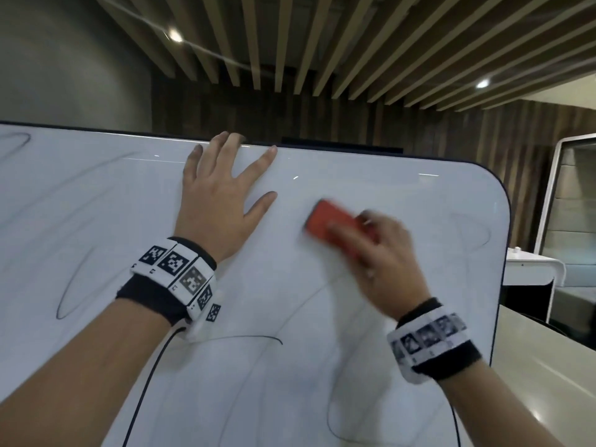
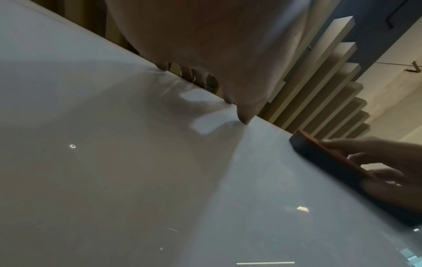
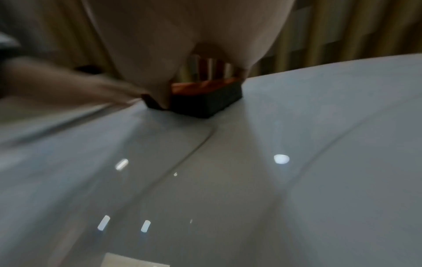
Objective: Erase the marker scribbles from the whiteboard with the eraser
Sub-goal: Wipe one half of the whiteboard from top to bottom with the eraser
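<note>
Two hands on the whiteboard [image 1: 322, 366]. Nearest scribbles [image 1: 258, 337] sit below both wrists. Right hand [image 1: 383, 253] grasps the eraser [image 1: 325, 225], flat on the board, long axis running up-left, blurred. Left hand [image 1: 219, 201] is splayed flat, fingertips at the far top edge. More scribbles lie far left.

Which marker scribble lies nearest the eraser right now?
The thin curved line just below the right hand, running down-left. The eraser sits just above its upper end; the loop by the board's right edge and the left-side scribbles lie farther off.
</note>
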A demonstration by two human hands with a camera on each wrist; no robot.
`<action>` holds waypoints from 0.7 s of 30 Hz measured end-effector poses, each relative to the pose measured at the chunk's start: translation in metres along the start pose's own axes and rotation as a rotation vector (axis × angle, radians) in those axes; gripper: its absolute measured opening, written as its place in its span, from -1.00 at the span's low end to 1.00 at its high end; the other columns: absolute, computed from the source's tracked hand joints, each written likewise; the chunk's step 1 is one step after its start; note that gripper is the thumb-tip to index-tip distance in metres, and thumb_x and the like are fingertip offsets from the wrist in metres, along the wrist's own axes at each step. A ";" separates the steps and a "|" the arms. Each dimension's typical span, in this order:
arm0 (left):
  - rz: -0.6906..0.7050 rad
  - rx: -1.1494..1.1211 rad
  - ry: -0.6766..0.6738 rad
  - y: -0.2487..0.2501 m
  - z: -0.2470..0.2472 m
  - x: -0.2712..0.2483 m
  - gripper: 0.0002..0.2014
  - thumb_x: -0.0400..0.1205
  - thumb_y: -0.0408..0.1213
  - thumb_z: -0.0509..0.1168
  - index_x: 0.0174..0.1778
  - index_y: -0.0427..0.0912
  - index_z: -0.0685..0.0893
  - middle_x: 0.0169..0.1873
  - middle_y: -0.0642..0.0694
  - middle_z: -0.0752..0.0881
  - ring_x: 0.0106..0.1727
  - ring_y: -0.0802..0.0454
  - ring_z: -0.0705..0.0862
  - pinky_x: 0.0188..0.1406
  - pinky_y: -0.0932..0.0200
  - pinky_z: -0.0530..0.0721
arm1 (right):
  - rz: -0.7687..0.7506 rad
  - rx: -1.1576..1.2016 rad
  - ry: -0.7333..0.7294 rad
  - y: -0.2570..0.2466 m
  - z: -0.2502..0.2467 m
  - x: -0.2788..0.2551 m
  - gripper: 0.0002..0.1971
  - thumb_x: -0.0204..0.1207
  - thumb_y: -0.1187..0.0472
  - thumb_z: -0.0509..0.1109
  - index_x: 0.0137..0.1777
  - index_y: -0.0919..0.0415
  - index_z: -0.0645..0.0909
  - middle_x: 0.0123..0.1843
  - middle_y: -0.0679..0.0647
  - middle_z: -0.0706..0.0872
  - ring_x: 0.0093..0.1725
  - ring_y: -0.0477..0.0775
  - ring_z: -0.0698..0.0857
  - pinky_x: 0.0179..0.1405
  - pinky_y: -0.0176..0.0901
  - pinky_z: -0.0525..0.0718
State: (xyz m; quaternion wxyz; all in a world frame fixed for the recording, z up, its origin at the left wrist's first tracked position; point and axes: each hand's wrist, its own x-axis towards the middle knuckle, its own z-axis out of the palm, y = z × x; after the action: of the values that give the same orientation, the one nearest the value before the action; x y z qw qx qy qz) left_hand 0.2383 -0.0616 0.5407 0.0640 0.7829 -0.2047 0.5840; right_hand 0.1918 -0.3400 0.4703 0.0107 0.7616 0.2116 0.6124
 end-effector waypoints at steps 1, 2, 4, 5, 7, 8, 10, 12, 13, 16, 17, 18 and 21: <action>0.001 -0.001 0.002 0.000 -0.001 0.000 -0.44 0.76 0.22 0.01 0.71 0.21 0.28 0.64 -0.21 0.32 0.72 -0.20 0.21 0.73 -0.29 0.14 | 0.185 -0.001 0.096 0.021 -0.009 0.007 -0.50 0.58 0.12 0.38 0.54 -0.07 0.57 0.35 0.32 0.56 0.24 0.39 0.57 0.33 0.13 0.48; 0.003 0.000 0.005 -0.001 -0.001 0.000 -0.44 0.77 0.22 0.01 0.71 0.21 0.28 0.64 -0.20 0.32 0.72 -0.20 0.22 0.73 -0.29 0.14 | 0.416 0.014 0.209 0.040 -0.019 0.014 -0.46 0.56 0.11 0.38 0.58 -0.06 0.53 0.36 0.35 0.53 0.26 0.41 0.55 0.36 0.09 0.45; 0.007 0.007 0.008 -0.001 -0.001 0.000 -0.44 0.77 0.22 0.00 0.71 0.21 0.28 0.63 -0.20 0.32 0.72 -0.20 0.22 0.72 -0.29 0.15 | 0.814 0.077 0.347 0.053 -0.025 0.019 -0.43 0.57 0.10 0.37 0.62 -0.03 0.49 0.39 0.39 0.49 0.31 0.43 0.53 0.38 0.03 0.40; 0.005 0.008 0.007 -0.001 -0.001 0.000 -0.44 0.77 0.22 0.00 0.71 0.22 0.28 0.63 -0.20 0.32 0.72 -0.20 0.22 0.72 -0.29 0.14 | 0.802 0.057 0.341 0.040 -0.020 0.017 -0.43 0.57 0.12 0.36 0.62 0.01 0.49 0.39 0.40 0.49 0.30 0.42 0.52 0.37 0.04 0.39; 0.002 -0.006 -0.001 -0.001 0.000 -0.001 -0.44 0.77 0.22 -0.01 0.72 0.22 0.26 0.64 -0.20 0.31 0.73 -0.20 0.20 0.73 -0.29 0.13 | 0.463 0.035 0.187 -0.003 -0.001 0.002 -0.46 0.56 0.14 0.31 0.58 0.03 0.53 0.37 0.38 0.52 0.25 0.35 0.51 0.36 0.17 0.45; 0.001 -0.012 -0.005 -0.001 0.001 -0.001 -0.43 0.77 0.22 -0.02 0.72 0.22 0.26 0.65 -0.20 0.30 0.73 -0.20 0.19 0.73 -0.30 0.12 | 0.243 0.037 0.076 -0.022 0.006 -0.009 -0.50 0.58 0.14 0.32 0.54 -0.01 0.56 0.37 0.32 0.53 0.25 0.33 0.51 0.35 0.23 0.49; -0.007 -0.014 -0.008 -0.001 0.001 0.000 -0.43 0.76 0.23 -0.03 0.72 0.21 0.25 0.65 -0.20 0.30 0.73 -0.20 0.19 0.74 -0.30 0.11 | -0.021 0.007 -0.100 -0.030 0.008 -0.022 -0.57 0.63 0.14 0.37 0.50 -0.10 0.61 0.38 0.22 0.56 0.27 0.32 0.54 0.34 0.22 0.53; -0.006 -0.014 -0.007 -0.001 0.000 0.000 -0.42 0.76 0.23 -0.03 0.72 0.21 0.26 0.65 -0.20 0.30 0.73 -0.21 0.19 0.74 -0.30 0.10 | 0.001 -0.013 -0.067 -0.004 -0.005 -0.015 -0.53 0.60 0.17 0.43 0.51 -0.08 0.60 0.37 0.23 0.55 0.26 0.31 0.55 0.32 0.21 0.54; -0.002 -0.014 -0.006 -0.001 -0.001 0.000 -0.43 0.76 0.23 -0.02 0.72 0.21 0.26 0.64 -0.20 0.31 0.73 -0.21 0.20 0.74 -0.30 0.10 | 0.144 -0.006 0.013 0.011 -0.013 -0.010 -0.50 0.59 0.19 0.45 0.54 -0.05 0.57 0.38 0.26 0.53 0.26 0.31 0.53 0.33 0.18 0.53; -0.007 -0.020 0.001 0.001 -0.003 -0.002 -0.43 0.76 0.20 0.02 0.72 0.18 0.27 0.63 -0.21 0.31 0.71 -0.23 0.21 0.73 -0.32 0.11 | 0.841 0.078 0.303 0.050 -0.034 0.006 -0.42 0.63 0.16 0.42 0.65 0.01 0.41 0.41 0.35 0.46 0.35 0.36 0.49 0.34 -0.10 0.34; -0.023 -0.027 0.008 0.005 -0.004 -0.002 -0.43 0.76 0.17 0.05 0.71 0.15 0.28 0.63 -0.23 0.31 0.71 -0.24 0.21 0.72 -0.32 0.11 | 1.005 0.079 0.340 0.052 -0.034 0.010 -0.40 0.64 0.15 0.40 0.67 0.03 0.38 0.42 0.37 0.45 0.36 0.40 0.49 0.33 -0.07 0.34; -0.049 -0.037 0.015 0.010 -0.004 -0.001 -0.44 0.75 0.14 0.09 0.70 0.11 0.30 0.63 -0.24 0.32 0.72 -0.25 0.21 0.73 -0.33 0.10 | 1.037 0.048 0.338 0.047 -0.032 0.013 -0.40 0.64 0.14 0.39 0.67 0.04 0.36 0.43 0.37 0.45 0.35 0.41 0.49 0.34 -0.01 0.37; -0.093 -0.087 0.023 0.038 -0.004 0.005 -0.41 0.70 0.03 0.23 0.67 0.01 0.35 0.62 -0.29 0.33 0.73 -0.27 0.20 0.73 -0.32 0.09 | 0.587 0.019 0.162 0.017 -0.020 0.012 -0.43 0.64 0.11 0.39 0.65 0.00 0.39 0.44 0.27 0.45 0.27 0.29 0.48 0.34 0.10 0.44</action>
State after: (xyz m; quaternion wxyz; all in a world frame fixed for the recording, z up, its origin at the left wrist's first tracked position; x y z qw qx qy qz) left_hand 0.2207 -0.0962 0.5416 0.1272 0.7811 -0.1925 0.5802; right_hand 0.1802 -0.3559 0.4907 -0.1906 0.7391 -0.0115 0.6459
